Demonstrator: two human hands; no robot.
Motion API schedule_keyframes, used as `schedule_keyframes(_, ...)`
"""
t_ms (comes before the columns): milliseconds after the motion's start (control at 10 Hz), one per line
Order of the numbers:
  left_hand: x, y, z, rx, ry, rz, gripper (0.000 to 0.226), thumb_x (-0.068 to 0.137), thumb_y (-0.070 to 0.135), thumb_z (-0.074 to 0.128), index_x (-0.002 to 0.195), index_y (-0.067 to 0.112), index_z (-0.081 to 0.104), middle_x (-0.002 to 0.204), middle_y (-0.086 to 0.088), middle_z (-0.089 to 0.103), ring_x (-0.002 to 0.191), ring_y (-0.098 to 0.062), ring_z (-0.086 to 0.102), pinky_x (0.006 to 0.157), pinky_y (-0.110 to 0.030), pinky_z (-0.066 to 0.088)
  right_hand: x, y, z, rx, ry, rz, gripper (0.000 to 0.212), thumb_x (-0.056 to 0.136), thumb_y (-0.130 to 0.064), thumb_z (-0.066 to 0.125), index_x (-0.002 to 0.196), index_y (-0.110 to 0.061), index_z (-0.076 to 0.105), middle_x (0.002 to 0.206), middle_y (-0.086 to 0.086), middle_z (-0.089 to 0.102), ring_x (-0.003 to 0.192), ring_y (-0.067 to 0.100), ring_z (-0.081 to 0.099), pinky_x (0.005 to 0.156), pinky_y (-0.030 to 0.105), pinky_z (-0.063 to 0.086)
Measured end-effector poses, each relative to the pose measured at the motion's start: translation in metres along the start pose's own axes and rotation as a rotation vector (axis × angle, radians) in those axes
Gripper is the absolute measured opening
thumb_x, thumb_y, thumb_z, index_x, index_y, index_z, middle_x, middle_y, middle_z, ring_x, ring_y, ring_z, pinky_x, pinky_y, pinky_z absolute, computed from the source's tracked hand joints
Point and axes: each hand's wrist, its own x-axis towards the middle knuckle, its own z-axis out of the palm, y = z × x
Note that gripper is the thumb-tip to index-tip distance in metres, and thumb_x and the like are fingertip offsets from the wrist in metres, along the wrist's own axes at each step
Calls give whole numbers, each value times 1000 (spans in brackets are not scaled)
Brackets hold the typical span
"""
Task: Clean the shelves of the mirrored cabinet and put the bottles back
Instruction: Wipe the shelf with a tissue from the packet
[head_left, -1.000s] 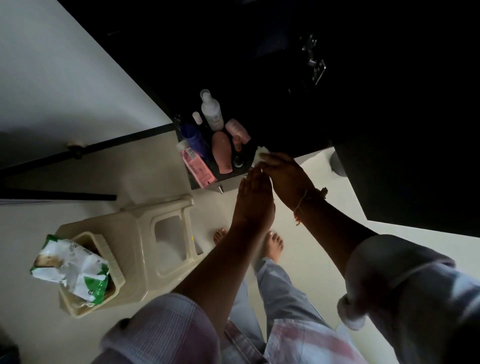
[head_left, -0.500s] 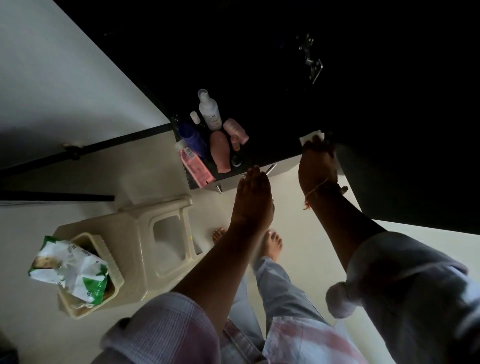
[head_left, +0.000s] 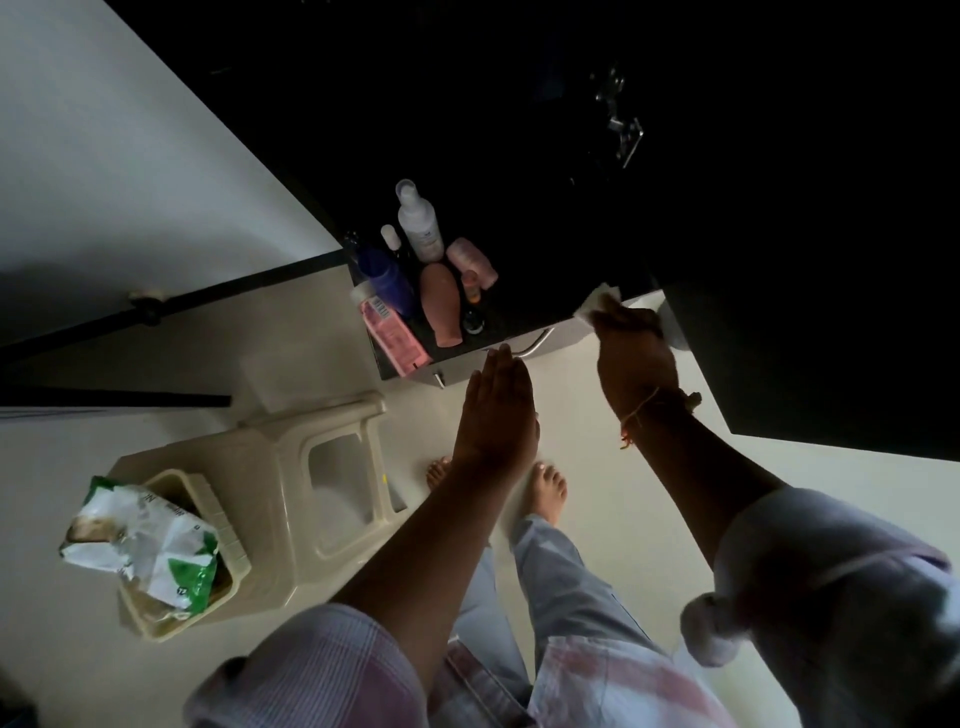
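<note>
Several bottles stand grouped at the left end of a dark shelf (head_left: 545, 306): a white spray bottle (head_left: 420, 222), a blue bottle (head_left: 387, 278), a peach bottle (head_left: 441, 304), a pink tube (head_left: 396, 338) and a pale pink bottle (head_left: 471, 260). My right hand (head_left: 631, 348) grips a white wipe (head_left: 597, 304) against the shelf's right end. My left hand (head_left: 498, 410) has flat, straight fingers, its tips at the shelf's front edge, and holds nothing.
A cream plastic stool (head_left: 311, 478) stands on the floor at the left, with a small bin (head_left: 176, 587) holding a green and white packet (head_left: 143, 545). A chrome tap (head_left: 618, 124) shows in the dark above. My bare feet (head_left: 543, 488) are on the pale floor.
My right hand slid the wipe from beside the bottles rightward along the shelf to its right end. My left hand stayed at the front edge.
</note>
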Motion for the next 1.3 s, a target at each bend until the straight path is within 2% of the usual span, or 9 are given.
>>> schedule_keyframes(200,12,10,-5,9,11,56,69,97,20,50,150,-4,14,159,-22,7,149,-33,6,120,-42,4,16,6,-18,0,1,217,19,76,5,58,90,-3,67,76,22,65,69,36,65,55,33,56)
schedule_keyframes(400,37,18,-13,25,3,59,69,96,18,49,150,-4,13,159,-21,10,149,-32,5,121,-42,7,42,-17,-2,151,-74,-205,30,82,4,55,110,-2,65,118,18,64,115,39,55,91,45,51)
schedule_keyframes(500,44,16,-14,92,-42,29,69,97,19,46,150,-4,9,159,-22,8,148,-33,7,120,-41,5,73,-13,0,171,52,24,34,95,-9,39,113,-9,68,117,9,65,115,22,58,101,34,44)
schedule_keyframes(600,47,19,-13,116,-86,17,72,97,21,47,150,-6,7,159,-24,5,148,-36,6,120,-42,3,100,-8,1,303,11,148,41,100,-12,25,115,-1,61,111,19,64,104,32,62,91,39,50)
schedule_keyframes(700,52,20,-12,113,-146,0,78,96,23,51,149,-7,3,159,-25,1,148,-37,3,120,-43,2,147,0,15,296,-102,167,42,98,-9,27,136,-1,43,144,19,39,134,36,36,110,44,30)
schedule_keyframes(1000,59,17,-21,181,-243,17,84,95,28,56,151,-4,3,160,-22,0,148,-35,3,121,-43,11,171,-35,8,438,-187,-112,39,95,2,40,133,4,49,147,22,38,140,36,30,118,42,18)
schedule_keyframes(1100,59,17,-22,203,-250,27,82,95,26,56,150,-4,3,160,-23,0,148,-35,3,120,-43,11,146,-41,11,602,-301,-111,38,97,-4,41,133,-1,51,149,15,39,142,26,29,116,20,11)
schedule_keyframes(1200,60,17,-25,194,-250,23,83,94,24,57,151,-4,4,160,-21,2,149,-34,4,119,-42,11,109,-37,13,700,-306,-62,36,97,-9,46,132,-2,52,136,4,54,128,9,46,100,0,25)
schedule_keyframes(1300,59,16,-26,174,-259,14,85,93,22,60,151,-3,4,160,-20,2,149,-33,4,120,-42,12,74,-32,16,804,-255,7,25,94,7,45,116,6,57,92,-7,73,88,-3,66,80,11,50)
